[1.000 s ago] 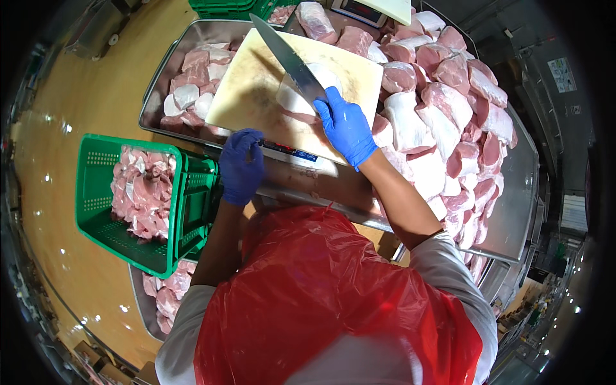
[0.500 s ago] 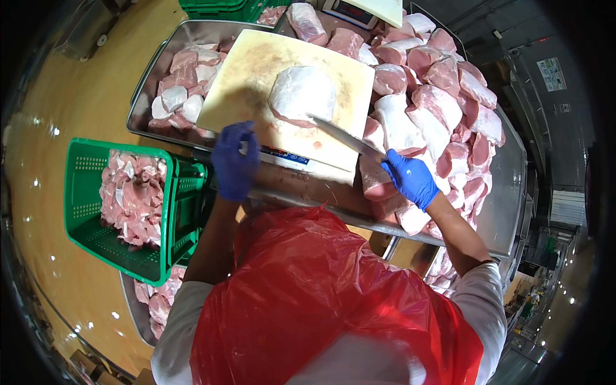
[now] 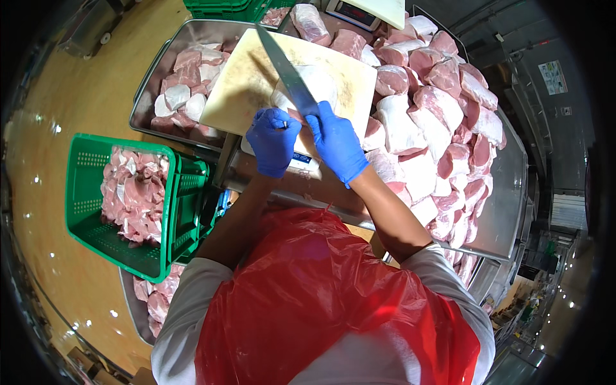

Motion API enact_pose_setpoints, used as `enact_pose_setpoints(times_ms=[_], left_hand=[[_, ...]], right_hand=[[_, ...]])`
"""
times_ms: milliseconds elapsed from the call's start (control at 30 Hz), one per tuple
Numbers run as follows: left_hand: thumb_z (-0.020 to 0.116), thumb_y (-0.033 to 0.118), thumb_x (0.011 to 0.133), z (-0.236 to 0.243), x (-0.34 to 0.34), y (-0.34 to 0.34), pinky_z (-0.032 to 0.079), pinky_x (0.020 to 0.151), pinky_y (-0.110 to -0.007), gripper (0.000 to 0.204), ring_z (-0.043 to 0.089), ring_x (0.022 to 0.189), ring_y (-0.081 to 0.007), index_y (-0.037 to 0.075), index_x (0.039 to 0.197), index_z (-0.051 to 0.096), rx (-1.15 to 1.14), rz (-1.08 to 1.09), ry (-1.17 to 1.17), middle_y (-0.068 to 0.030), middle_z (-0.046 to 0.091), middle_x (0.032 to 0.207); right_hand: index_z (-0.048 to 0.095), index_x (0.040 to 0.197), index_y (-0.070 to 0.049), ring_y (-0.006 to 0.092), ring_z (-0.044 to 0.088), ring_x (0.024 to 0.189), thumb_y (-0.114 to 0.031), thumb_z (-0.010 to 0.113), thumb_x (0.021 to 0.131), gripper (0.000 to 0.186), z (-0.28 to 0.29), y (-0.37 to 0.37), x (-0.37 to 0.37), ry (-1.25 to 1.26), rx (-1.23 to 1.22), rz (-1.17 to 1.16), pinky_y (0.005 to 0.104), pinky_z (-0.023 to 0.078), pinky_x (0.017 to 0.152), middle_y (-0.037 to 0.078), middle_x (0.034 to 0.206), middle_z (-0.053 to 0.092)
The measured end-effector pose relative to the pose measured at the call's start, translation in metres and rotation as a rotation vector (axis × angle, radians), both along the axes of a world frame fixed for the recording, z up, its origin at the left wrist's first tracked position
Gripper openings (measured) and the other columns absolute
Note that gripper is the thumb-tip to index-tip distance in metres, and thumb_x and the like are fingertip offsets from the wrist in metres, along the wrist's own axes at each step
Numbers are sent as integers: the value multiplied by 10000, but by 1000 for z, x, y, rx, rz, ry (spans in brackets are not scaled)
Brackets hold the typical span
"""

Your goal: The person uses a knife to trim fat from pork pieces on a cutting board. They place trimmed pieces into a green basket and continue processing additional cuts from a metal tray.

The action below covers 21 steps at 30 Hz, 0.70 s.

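Observation:
In my right hand (image 3: 338, 142), gloved in blue, is a long knife (image 3: 285, 70); its blade points up and away to the left. My left hand (image 3: 274, 142), also gloved, is curled into a fist close beside it. A small pale bit shows at that fist, but I cannot make out what it is. Beyond both hands, a piece of raw meat with a white fat side (image 3: 321, 83) lies on the cream cutting board (image 3: 237, 80). The blade passes over the meat and hides part of it.
Under the board sits a scale (image 3: 305, 162). Raw meat pieces (image 3: 401, 125) are heaped on the right of the metal table. At left stand a metal tub of cut meat (image 3: 144, 106) and a green crate (image 3: 83, 224) holding meat trimmings. Another scale (image 3: 353, 14) stands at the back.
My right hand has moved left and up from the meat heap, swinging the knife upright across the board. My left hand has come right, so both hands are now close together.

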<state>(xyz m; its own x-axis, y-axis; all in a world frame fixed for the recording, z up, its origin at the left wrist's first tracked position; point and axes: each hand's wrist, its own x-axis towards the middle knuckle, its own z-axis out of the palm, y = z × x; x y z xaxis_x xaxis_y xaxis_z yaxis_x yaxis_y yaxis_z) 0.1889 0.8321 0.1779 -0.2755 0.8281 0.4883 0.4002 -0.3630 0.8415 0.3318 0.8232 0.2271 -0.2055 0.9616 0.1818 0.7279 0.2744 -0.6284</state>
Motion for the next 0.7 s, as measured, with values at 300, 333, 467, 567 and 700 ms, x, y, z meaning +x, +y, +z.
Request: enact_pose_setpoints(times_ms=[300,333,467,567,700], left_hand=[[738,36,706,-20,-30,-2,473,573,-299,118,570,584,-116,53,693,622,-173,53,-44,-35,613,648],[732,28,711,-19,-41,-1,468,572,-281,114,558,589,-89,51,698,621,-217,15,-151,-21,614,651],[722,44,693,-17,-68,4,474,588,-264,112,548,607,-75,41,692,610,-366,-74,-308,-18,595,634],[722,52,700,-30,-61,-4,492,591,-295,105,603,595,-133,38,704,618,-288,-220,-253,-51,626,647],[732,69,698,-5,-38,-28,503,587,-356,110,642,601,-250,48,724,627,-214,-268,-100,-104,649,674]], right_hand=[[463,1088,-32,478,626,685,-166,552,976,196,-1,-76,64,-471,-238,81,540,476,586,264,737,622],[460,1095,-31,475,625,672,-163,554,974,202,10,-91,80,-496,-259,95,534,476,577,265,726,620],[449,1099,-28,472,621,640,-164,552,976,211,44,-115,99,-553,-409,128,527,466,544,275,685,608],[437,1090,-21,482,616,639,-138,559,976,204,56,-103,52,-349,-355,66,544,454,533,286,665,597],[393,1110,14,497,623,688,-43,508,951,204,19,-63,-1,-140,-120,-3,562,472,586,312,750,607]])
